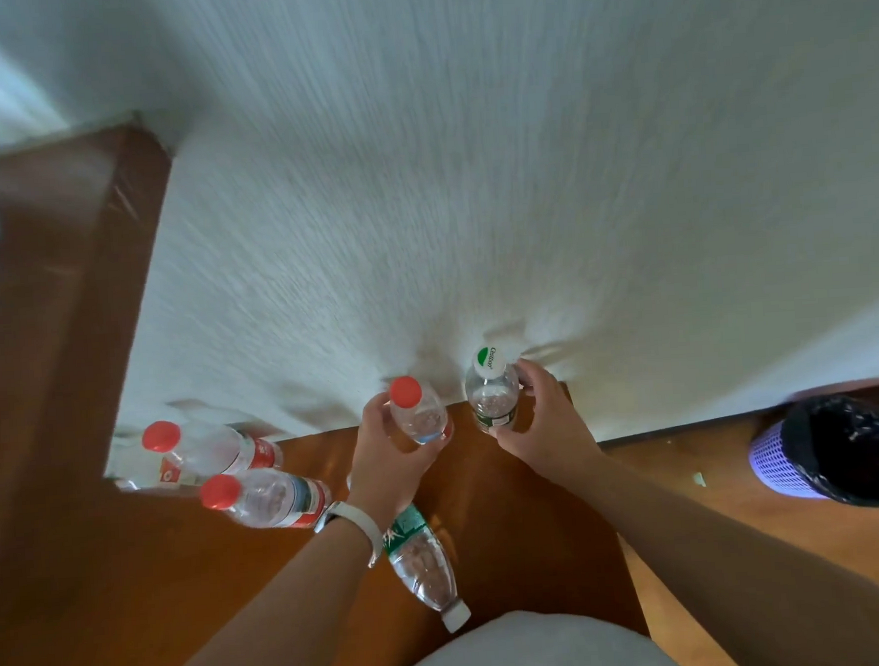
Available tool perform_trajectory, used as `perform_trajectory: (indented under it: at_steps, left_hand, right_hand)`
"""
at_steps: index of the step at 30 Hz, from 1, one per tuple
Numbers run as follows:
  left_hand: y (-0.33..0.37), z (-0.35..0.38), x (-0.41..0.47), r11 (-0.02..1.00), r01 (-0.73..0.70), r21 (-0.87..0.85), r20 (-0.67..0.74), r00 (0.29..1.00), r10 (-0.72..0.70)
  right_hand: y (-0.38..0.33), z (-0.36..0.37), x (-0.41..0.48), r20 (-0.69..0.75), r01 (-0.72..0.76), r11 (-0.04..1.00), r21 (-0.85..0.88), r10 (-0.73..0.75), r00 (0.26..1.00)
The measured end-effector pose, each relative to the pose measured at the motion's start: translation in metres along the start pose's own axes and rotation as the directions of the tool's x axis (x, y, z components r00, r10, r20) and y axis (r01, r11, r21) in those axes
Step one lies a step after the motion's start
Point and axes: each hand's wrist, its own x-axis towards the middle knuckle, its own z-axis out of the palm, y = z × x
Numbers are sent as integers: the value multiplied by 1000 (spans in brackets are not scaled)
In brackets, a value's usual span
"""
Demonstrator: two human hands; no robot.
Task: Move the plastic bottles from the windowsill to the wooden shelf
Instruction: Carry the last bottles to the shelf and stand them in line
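Grip of each hand wraps one upright bottle: left hand [389, 457] red-capped bottle [417, 411], right hand [545, 419] white-capped bottle [491, 389]

**Red caps, green labels, brown wood**

Three clear bottles carry red caps [405, 390]; two have green labels [407, 525], one a white-and-green cap [489, 360]. Wooden shelf [513, 482] reddish brown. Wall [469, 176] white, finely streaked. Far right, a lilac mesh bin [774, 461], black-lined.

Left hand [390, 451] grips red-capped bottle [417, 411]; right hand [545, 419] grips white-capped bottle [491, 389], over wooden shelf [515, 508].
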Motion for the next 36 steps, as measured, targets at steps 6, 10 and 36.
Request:
perform_trajectory:
  at_steps: [6, 10, 36]
  left_hand:
    - [-4, -15, -33, 997, 41, 71, -37, 999, -39]
    - [-14, -25, -59, 996, 73, 52, -20, 997, -72]
    - [-100, -140, -104, 856, -76, 512, -232, 947, 223]
  right_hand:
    - [3, -4, -28, -58, -108, 988, -110, 102, 993]
    - [11, 5, -51, -1, -92, 977, -192, 94, 996]
    - [-8, 117, -179, 299, 145, 808, -571, 40, 953]
